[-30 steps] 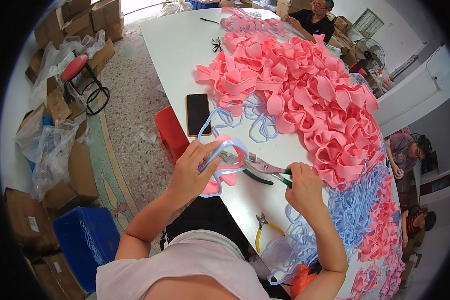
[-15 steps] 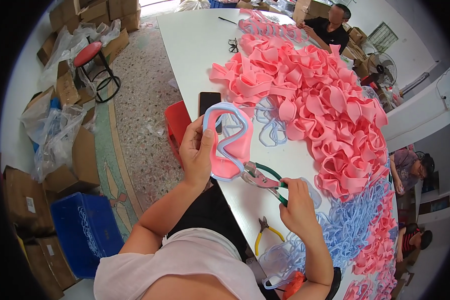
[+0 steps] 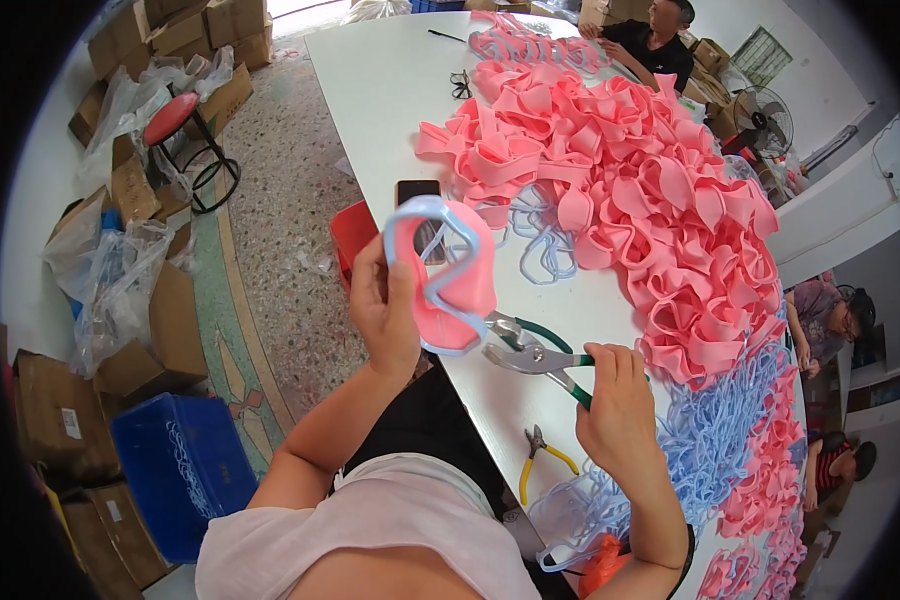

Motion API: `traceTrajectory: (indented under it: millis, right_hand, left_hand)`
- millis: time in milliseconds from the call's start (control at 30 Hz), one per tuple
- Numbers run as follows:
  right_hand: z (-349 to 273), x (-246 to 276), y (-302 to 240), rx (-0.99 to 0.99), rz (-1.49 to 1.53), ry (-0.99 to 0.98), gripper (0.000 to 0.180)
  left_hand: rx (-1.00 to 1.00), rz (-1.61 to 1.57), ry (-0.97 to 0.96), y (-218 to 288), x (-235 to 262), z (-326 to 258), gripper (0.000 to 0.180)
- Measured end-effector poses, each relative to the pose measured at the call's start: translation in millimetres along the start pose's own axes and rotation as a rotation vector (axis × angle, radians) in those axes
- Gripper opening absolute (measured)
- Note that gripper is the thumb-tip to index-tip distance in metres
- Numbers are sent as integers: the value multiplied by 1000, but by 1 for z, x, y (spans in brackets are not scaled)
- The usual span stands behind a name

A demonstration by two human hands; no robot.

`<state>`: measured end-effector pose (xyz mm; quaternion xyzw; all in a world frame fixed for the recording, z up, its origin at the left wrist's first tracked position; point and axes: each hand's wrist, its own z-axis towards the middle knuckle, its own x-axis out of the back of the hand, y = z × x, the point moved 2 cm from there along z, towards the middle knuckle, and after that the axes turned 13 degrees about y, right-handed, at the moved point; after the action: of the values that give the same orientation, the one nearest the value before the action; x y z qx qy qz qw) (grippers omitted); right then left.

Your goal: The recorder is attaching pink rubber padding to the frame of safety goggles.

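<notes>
A goggle-shaped pink soft piece with a light-blue rim (image 3: 477,283), which looks like a diving mask part, is upright in my left hand (image 3: 388,318). My fingers and thumb pinch its left side. My right hand (image 3: 620,405) grips green-handled pliers (image 3: 538,358). Their handles are spread and their jaws stand beside the lower right end of the rim; whether they touch it I cannot tell. Yellow-handled cutters (image 3: 538,458) lie on the white table (image 3: 370,110) below the pliers.
Pink pieces (image 3: 610,190) heap across the table, with light-blue rims (image 3: 710,430) piled nearer me. A phone (image 3: 417,190) lies behind the held piece. A red stool (image 3: 352,235) touches the table's left side; a blue crate (image 3: 185,470) stands left. Co-workers sit at the far and right sides.
The pliers' jaws have come off the lower rim and their handles have spread. My left hand and the pink piece have shifted slightly left and up; my right hand has moved slightly right.
</notes>
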<state>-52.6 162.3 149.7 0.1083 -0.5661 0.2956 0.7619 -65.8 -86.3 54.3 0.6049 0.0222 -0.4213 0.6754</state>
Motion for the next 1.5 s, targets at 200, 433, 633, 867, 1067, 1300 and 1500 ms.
traceTrajectory:
  millis: [200,433,633,867,1067,1300,1500]
  right_hand:
    - [-15,-13,4,-148,173,-92,56]
    - [-13,-27,-6,-160,194,-60,47]
    - [-16,-39,2,-218,57,-66,39]
    - [-14,-36,-10,-152,-4,59,38]
    - [-13,-41,2,-199,63,-43,40]
    - [-9,-35,2,-122,127,-28,42]
    - [-12,-45,2,-177,44,-86,43]
  left_hand:
    - [242,-256,135,-4,-16,2,32]
    - [159,-213,141,-5,-22,-6,35]
    - [115,-207,131,3,-28,-8,35]
    - [-81,-97,154,2,-27,-11,38]
    - [-157,-72,130,9,-25,-15,42]
    - [10,-173,139,4,-23,-8,38]
    - [3,-173,140,7,-24,-12,37]
